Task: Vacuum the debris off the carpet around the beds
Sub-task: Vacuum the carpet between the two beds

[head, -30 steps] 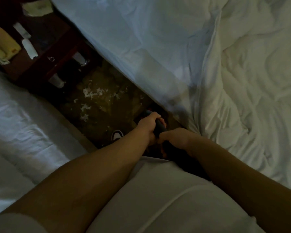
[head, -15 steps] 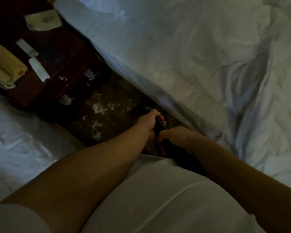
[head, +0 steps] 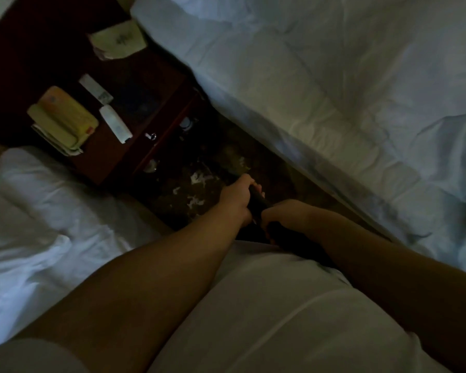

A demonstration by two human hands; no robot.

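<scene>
White-sheeted bed (head: 334, 90) on your right, second white bed (head: 51, 211) left, dark patterned carpet (head: 280, 184) between them. Your left hand (head: 237, 196) and right hand (head: 283, 214) both curl round the black vacuum handle (head: 257, 201). White debris scraps (head: 199, 179) lie just far-left of it.

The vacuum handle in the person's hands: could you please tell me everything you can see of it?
The vacuum handle is a dark bar slanting down toward the carpet. The left hand grips it farther forward, the right hand just behind, fingers curled round it. Its rear part shows dark against the white shirt; its lower end is lost in shadow.
</scene>
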